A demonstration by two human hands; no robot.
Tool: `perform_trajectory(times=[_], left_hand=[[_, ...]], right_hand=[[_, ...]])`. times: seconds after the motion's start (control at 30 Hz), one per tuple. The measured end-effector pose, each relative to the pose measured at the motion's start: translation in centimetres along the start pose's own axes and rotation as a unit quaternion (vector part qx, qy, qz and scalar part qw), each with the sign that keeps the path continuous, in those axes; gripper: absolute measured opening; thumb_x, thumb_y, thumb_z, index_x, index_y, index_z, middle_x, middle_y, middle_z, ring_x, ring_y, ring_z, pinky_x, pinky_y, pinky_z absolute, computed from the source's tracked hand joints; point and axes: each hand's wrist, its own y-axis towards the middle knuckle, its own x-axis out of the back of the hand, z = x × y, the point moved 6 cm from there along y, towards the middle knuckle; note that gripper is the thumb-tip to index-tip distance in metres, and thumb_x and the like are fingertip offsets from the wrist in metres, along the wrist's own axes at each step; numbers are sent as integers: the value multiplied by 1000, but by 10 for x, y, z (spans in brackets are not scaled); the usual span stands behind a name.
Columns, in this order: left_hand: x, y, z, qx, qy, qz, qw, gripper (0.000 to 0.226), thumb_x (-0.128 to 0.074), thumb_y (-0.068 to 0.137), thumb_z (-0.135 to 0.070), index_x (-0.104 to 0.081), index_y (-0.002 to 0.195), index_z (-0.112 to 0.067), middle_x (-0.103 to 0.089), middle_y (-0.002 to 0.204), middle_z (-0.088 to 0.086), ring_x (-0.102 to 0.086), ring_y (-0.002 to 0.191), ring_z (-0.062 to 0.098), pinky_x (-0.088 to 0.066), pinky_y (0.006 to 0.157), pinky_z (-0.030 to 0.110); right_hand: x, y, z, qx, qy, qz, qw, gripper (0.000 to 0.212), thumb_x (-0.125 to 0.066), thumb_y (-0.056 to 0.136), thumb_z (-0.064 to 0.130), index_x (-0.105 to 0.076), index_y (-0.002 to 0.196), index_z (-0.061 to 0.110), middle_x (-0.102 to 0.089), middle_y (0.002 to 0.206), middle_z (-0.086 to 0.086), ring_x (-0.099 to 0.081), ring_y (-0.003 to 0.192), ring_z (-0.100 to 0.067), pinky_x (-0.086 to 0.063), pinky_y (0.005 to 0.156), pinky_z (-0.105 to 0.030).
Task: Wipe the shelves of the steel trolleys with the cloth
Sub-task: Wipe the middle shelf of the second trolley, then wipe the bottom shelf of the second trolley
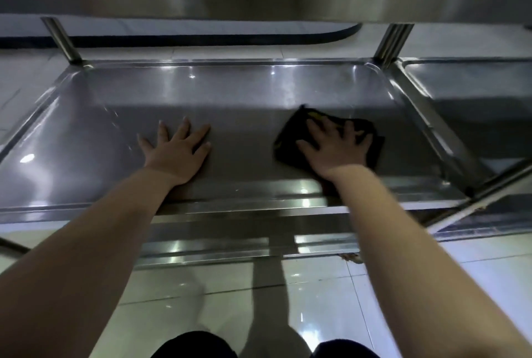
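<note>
As seems, R hand (335, 152) presses cloth (290, 129).

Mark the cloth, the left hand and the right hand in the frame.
cloth (290, 133): head view, bare left part of the cloth, clear of the fingers.
left hand (178, 153): head view, back of the hand.
right hand (336, 153): head view, back of the hand, spread flat on the cloth.

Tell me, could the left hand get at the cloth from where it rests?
Probably yes: only bare shelf lies between the left hand and the cloth, though the right hand presses flat on most of it.
</note>
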Motion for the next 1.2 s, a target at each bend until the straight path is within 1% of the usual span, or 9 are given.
perform_trajectory(times=[0.1, 0.2, 0.43, 0.57, 0.83, 0.93, 1.03, 1.1, 1.2], left_hand=[[0, 2, 1, 11, -4, 31, 999, 54, -17, 100, -60, 3, 150, -55, 10, 164, -11, 12, 148, 39, 3, 110, 73], [-4, 1, 5, 14, -12, 50, 999, 53, -14, 99, -61, 8, 148, -57, 15, 163, -11, 15, 148, 36, 4, 110, 73], [-7, -5, 3, -5, -19, 3, 1000, 55, -9, 96, -63, -1, 150, -54, 8, 164, -10, 11, 150, 31, 7, 111, 70], [-8, -5, 3, -3, -21, -4, 1000, 54, -10, 97, -63, -3, 150, -54, 6, 165, -9, 10, 150, 33, 8, 108, 72], [2, -22, 2, -32, -39, -23, 998, 51, -19, 102, -54, -14, 153, -47, 0, 165, -9, 9, 150, 34, 8, 111, 70], [17, -41, -17, -121, -23, -55, 991, 51, -24, 105, -43, -14, 155, -41, -6, 165, -5, 7, 151, 31, 8, 116, 59], [30, -78, -47, -255, -113, -118, 953, 53, -36, 103, -42, -29, 154, -29, -25, 161, 2, -8, 151, 28, -3, 121, 48], [29, -100, -68, -323, -141, -101, 930, 62, -34, 97, -55, -31, 153, -28, -25, 160, 1, -9, 150, 21, -1, 122, 41], [17, -114, -94, -344, -103, -37, 933, 82, -30, 87, -76, -24, 155, -30, -21, 162, 0, -5, 150, 17, 1, 122, 36]], right_hand=[[-18, -48, 103, 156, -18, 15, 987, 67, -16, 88, 77, -2, 149, 53, 2, 163, 16, 11, 149, -34, 13, 108, -67], [-20, -63, 100, 207, -22, 36, 977, 70, -12, 83, 82, 0, 147, 57, 5, 163, 18, 12, 150, -26, 16, 111, -61], [12, -25, -147, -83, -15, 35, 996, 70, -19, 86, 81, -2, 149, 55, 3, 164, 15, 1, 151, -26, 2, 114, -64], [7, -35, -147, -157, -5, 55, 986, 69, -15, 86, 81, 3, 148, 56, 8, 163, 16, 9, 150, -32, 6, 112, -68], [-19, -88, 100, 140, -16, 59, 988, 68, -14, 87, 79, 5, 148, 55, 13, 162, 18, 20, 148, -28, 15, 109, -66], [-4, -103, 93, 222, 54, 38, 973, 89, -26, 76, 89, -1, 152, 50, 5, 163, 14, 20, 148, -20, 14, 116, -57], [-1, -120, 60, 271, -47, 9, 961, 109, -37, 69, 90, 1, 155, 37, 1, 163, 7, 10, 150, -23, 5, 121, -46], [-6, -128, 48, 273, -91, -5, 958, 91, -45, 87, 71, -2, 156, 30, -2, 165, 1, 3, 151, -23, 5, 121, -40], [1, -133, 49, 283, -20, -14, 959, 63, -48, 100, 38, -20, 155, 24, -14, 163, 0, -9, 151, -23, 1, 121, -35]])
